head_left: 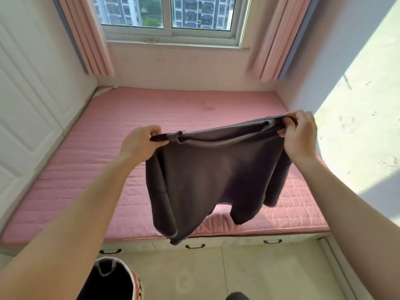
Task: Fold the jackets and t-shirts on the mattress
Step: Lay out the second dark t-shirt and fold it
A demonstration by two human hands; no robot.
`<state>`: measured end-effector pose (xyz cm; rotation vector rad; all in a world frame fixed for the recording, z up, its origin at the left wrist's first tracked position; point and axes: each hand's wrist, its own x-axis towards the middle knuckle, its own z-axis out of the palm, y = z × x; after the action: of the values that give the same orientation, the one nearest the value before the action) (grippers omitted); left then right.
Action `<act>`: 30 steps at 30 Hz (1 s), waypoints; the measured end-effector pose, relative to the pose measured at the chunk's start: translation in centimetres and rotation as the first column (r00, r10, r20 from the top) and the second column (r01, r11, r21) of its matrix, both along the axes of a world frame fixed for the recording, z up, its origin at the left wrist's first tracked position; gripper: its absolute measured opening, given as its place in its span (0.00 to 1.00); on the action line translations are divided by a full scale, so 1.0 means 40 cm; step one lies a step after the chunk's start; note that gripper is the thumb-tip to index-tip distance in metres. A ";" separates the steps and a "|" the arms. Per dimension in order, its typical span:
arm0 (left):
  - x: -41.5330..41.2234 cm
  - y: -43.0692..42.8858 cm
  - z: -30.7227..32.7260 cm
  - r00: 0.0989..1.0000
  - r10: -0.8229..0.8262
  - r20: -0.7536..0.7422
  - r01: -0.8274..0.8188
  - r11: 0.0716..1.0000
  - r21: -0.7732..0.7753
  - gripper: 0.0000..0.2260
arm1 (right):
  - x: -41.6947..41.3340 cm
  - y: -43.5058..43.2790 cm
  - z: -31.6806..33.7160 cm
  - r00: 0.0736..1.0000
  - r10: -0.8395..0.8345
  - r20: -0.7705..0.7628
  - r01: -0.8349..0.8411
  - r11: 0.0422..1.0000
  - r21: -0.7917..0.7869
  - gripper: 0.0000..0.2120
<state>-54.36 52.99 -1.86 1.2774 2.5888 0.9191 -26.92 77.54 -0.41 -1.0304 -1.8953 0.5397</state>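
A dark grey-brown jacket [205, 176] hangs in the air above the front of the pink quilted mattress [108, 135]. My left hand [140, 144] pinches its upper left corner. My right hand [299, 135] grips the upper right corner, slightly higher and farther away. The top edge stretches between both hands, showing a lighter grey trim. The body and sleeves dangle down, the lowest fold reaching past the mattress's front edge. No other garment shows on the mattress.
A laundry bag [112, 278] with a dark opening stands on the tiled floor at the lower left. Drawer handles [194, 246] line the platform under the mattress. Pink curtains [86, 35] flank the window; white cabinet doors [26, 94] run along the left.
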 end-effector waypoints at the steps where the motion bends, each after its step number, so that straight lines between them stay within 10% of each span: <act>1: 0.003 0.013 0.010 0.991 0.070 -0.118 -0.067 0.997 0.027 0.13 | 0.000 0.004 0.007 0.999 -0.031 0.020 0.030 0.998 0.055 0.07; 4: -0.001 0.078 0.017 0.962 0.224 -0.158 -0.188 0.959 0.214 0.11 | -0.015 0.034 0.021 0.992 -0.126 0.013 0.123 0.979 0.161 0.07; 9: -0.058 0.217 -0.050 0.901 0.072 0.427 -0.229 0.916 0.330 0.17 | -0.078 0.167 -0.039 0.993 -0.113 0.020 0.111 0.992 0.058 0.07; 30: -0.480 0.877 -0.650 0.867 0.381 0.321 -0.395 0.918 -0.023 0.06 | -0.588 0.891 -0.634 0.961 0.164 0.223 -0.081 0.937 -0.340 0.07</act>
<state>-73.56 88.05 -27.88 0.5468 2.6067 1.1399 -50.46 113.16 -25.78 -1.2456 -2.1485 0.8570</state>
